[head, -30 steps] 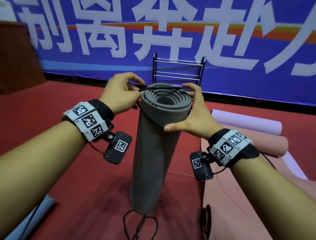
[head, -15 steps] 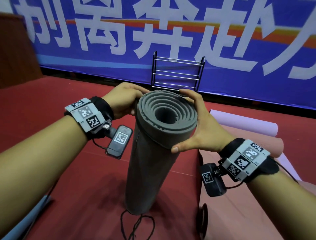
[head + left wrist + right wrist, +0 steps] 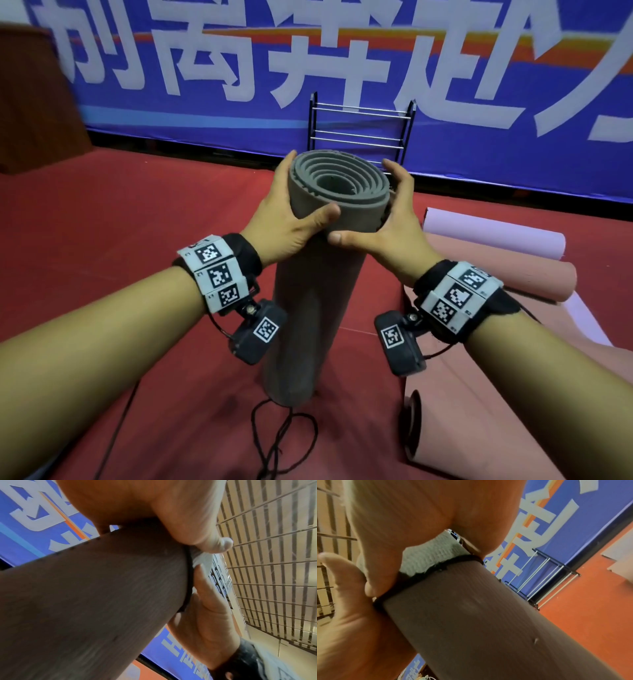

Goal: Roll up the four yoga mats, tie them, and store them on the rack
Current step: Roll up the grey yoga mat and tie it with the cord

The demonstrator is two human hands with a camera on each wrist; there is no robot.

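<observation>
Grey mat (image 3: 308,301), rolled tight, standing upright on red floor, spiral end facing up; thin black band (image 3: 426,573) sitting round top edge. Pink mat (image 3: 479,394) lying part-rolled to right, lilac mat (image 3: 493,240) lying beyond it. Black wire rack (image 3: 361,130) standing empty by banner, behind grey mat.

Black band (image 3: 426,573), stretched across the grey mat (image 3: 308,301) top 1.0 s ago, now encircles it. Left hand (image 3: 284,219) regripped, thumb in front.
</observation>
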